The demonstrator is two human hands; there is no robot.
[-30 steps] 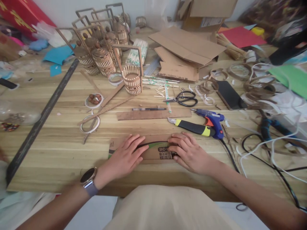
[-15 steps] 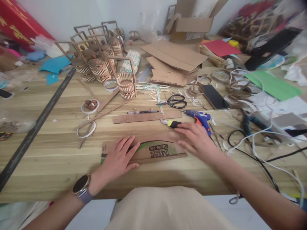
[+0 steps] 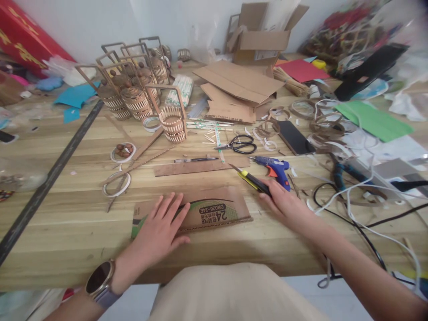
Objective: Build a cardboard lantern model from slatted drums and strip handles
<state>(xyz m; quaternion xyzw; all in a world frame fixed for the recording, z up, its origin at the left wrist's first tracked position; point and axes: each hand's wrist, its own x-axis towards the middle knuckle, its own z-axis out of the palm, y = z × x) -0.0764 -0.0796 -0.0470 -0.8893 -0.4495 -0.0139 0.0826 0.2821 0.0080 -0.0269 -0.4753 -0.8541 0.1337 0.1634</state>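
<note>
My left hand (image 3: 163,225) lies flat with spread fingers on a printed piece of cardboard (image 3: 230,205) near the table's front edge. To the right of the cardboard, my right hand (image 3: 281,203) is closed round the handle of a yellow and black utility knife (image 3: 252,180). The blade points up and to the left, off the tabletop. Beyond the cardboard lies a narrow cardboard strip (image 3: 197,167), with a pen (image 3: 195,159) along its far edge. A blue hot glue gun (image 3: 274,167) rests just past my right hand, and black-handled scissors (image 3: 240,143) lie behind it.
Several small stick baskets (image 3: 137,98) with tall handles stand at the back left. Cardboard sheets (image 3: 237,82) are stacked at the back centre. A phone (image 3: 296,137), paper strip rolls and tangled cables (image 3: 354,214) cover the right side. A long black bar (image 3: 56,165) crosses the left.
My right hand has taken hold of the utility knife and raised it from the table, turning its blade up. My left hand stays on the cardboard. The whole view has shifted slightly.
</note>
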